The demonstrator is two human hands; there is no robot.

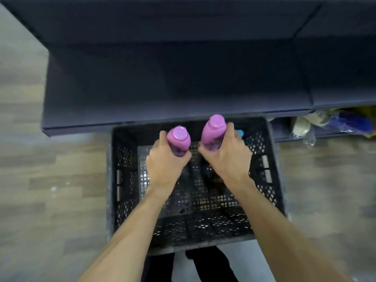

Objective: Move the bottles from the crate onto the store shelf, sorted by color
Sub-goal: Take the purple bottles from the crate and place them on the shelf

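Pink bottles [179, 139] [213, 131] — glossy, capped, one per hand [164, 161] [227, 157], over crate [264, 180]

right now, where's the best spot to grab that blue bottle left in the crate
By its cap or neck, coming straight down from above. The blue bottle seems to stand at the crate's far right corner, walls close on two sides, mostly hidden behind the right hand.

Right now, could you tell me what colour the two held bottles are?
Both bottles, left and right, are pink-purple; the head view shows it.

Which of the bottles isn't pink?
The blue bottle, peeking out behind the right hand at the crate's far side. Each hand grips a pink one; left hand.
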